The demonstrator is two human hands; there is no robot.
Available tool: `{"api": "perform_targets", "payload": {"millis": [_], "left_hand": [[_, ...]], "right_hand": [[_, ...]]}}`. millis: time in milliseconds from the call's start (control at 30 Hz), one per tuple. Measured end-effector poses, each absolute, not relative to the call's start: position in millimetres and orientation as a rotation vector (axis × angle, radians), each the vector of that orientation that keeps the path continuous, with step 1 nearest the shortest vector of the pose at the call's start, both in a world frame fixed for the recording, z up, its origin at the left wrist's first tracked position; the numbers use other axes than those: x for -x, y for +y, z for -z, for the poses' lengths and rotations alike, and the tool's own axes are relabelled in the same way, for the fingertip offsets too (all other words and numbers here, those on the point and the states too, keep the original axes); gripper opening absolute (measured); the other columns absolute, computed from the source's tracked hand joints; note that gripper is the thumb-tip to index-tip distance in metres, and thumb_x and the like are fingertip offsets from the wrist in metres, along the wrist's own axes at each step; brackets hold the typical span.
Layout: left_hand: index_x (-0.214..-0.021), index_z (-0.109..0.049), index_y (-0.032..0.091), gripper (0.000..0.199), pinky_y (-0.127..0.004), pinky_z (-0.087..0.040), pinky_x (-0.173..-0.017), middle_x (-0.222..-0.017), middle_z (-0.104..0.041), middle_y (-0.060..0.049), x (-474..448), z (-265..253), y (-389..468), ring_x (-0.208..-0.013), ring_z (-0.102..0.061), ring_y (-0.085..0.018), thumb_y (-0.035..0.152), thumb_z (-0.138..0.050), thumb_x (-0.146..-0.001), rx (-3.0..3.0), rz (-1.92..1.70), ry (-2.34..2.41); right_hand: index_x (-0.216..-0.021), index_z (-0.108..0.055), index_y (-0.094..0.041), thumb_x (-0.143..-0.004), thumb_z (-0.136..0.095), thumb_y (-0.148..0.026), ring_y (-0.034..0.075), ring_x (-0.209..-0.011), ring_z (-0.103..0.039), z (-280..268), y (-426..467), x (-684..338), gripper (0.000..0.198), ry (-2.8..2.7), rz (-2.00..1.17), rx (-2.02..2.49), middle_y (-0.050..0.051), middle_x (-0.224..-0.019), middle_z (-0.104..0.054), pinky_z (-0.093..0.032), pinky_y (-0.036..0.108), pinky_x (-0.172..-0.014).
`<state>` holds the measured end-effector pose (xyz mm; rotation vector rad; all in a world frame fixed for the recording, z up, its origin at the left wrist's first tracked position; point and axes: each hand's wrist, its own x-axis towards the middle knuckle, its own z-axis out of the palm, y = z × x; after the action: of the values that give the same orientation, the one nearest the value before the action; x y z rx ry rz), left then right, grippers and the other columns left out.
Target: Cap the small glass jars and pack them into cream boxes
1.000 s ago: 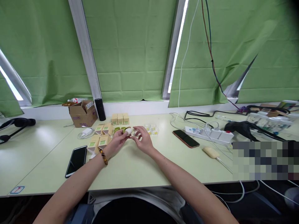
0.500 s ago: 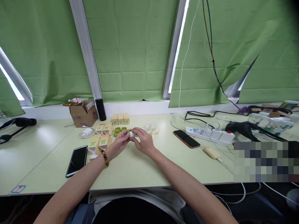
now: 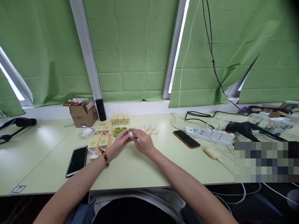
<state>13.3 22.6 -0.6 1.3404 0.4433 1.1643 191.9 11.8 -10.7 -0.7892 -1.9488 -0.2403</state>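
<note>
One pale table (image 3: 130, 169) carries the work. Both forearms (image 3: 79, 183) slant inward across it. Left hand (image 3: 120, 141) and right hand (image 3: 144, 142) meet just right of the open cartons (image 3: 103, 142), fingers curled, tips pinching one small white piece (image 3: 132, 135) between them. Step in hand, by judgement: close two-handed manipulation; the next move calls for steady grip and fine fingertip control.

Eyes on the left wrist (image 3: 108, 155), and it's a beaded bracelet (image 3: 105, 158), round beads in amber and near-black! Both forearms (image 3: 177, 171) bare; down below, black cloth (image 3: 132, 211) curves over pale grey fabric (image 3: 161, 196) bearing a dark-edged triangular mark (image 3: 92, 199).
</note>
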Motion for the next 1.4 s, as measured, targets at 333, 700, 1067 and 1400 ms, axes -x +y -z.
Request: {"api": "perform_targets", "payload": {"millis": [333,700,1067,1400], "left_hand": [[-0.122,-0.062,0.019,0.045,-0.034,-0.054,-0.096,-0.119,-0.069,-0.011,-19.7,5.6,24.7,-0.108,-0.066,-0.021,0.044,-0.076,-0.087,-1.416,-1.343,0.578],[-0.123,-0.064,0.020,0.043,-0.035,-0.053,-0.095,-0.126,-0.066,-0.011,-23.7,6.0,18.8,-0.112,-0.064,-0.023,0.046,-0.073,-0.090,-1.406,-1.390,0.568],[-0.124,-0.066,0.016,0.052,-0.033,-0.051,-0.091,-0.115,-0.070,-0.012,-26.8,10.4,25.8,-0.101,-0.064,-0.022,0.052,-0.076,-0.087,-1.540,-1.373,0.603],[-0.120,-0.070,0.016,0.054,-0.030,-0.048,-0.083,-0.107,-0.070,-0.011,-26.9,0.5,18.0,-0.091,-0.061,-0.019,0.057,-0.076,-0.086,-1.524,-1.303,0.535]], "right_hand": [[-0.138,-0.055,-0.021,-0.104,-0.050,-0.021,0.029,-0.126,-0.066,12.5,14.1,-189.4,0.034,-1.925,0.236,0.669,0.018,-0.134,-0.069,-0.058,0.051,-0.103],[-0.141,-0.053,-0.025,-0.102,-0.056,-0.021,0.030,-0.122,-0.067,11.5,14.5,-187.9,0.039,-1.876,0.246,0.628,0.015,-0.131,-0.070,-0.060,0.052,-0.100],[-0.151,-0.046,-0.024,-0.101,-0.057,-0.023,0.031,-0.127,-0.061,11.9,14.2,-188.6,0.051,-1.944,0.201,0.700,0.015,-0.135,-0.066,-0.055,0.054,-0.107],[-0.144,-0.054,-0.022,-0.100,-0.056,-0.021,0.031,-0.122,-0.061,12.4,11.8,-187.8,0.044,-1.916,0.190,0.757,0.016,-0.129,-0.063,-0.058,0.050,-0.102]]}}
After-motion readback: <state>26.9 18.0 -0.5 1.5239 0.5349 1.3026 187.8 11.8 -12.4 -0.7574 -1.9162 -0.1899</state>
